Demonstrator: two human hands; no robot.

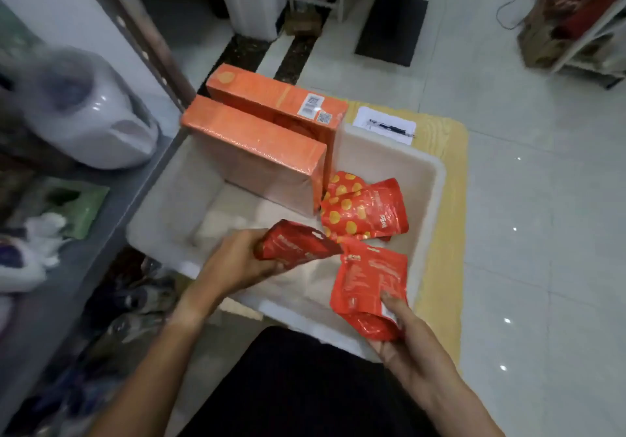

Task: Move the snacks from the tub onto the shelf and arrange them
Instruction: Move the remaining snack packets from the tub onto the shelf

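Observation:
A white tub (pixel 430 179) sits on a yellow wooden board in front of me. Two orange boxes (pixel 261 145) stand upright at its far end. Red snack pouches with yellow spots (pixel 366 209) lie against its right wall. My left hand (pixel 233 260) grips one red pouch (pixel 298 243) above the tub's middle. My right hand (pixel 410 342) holds another red pouch (pixel 369 284) by its lower end at the tub's near right corner. The grey shelf (pixel 84 243) runs along the left.
On the shelf lie a large white plastic-wrapped pack (pixel 91 115), a green packet (pixel 84 206) and other blurred goods. A paper label (pixel 386 125) rests on the board (pixel 443 250) behind the tub. A black stand base (pixel 393 27) and another rack (pixel 576 27) stand on the tiled floor beyond.

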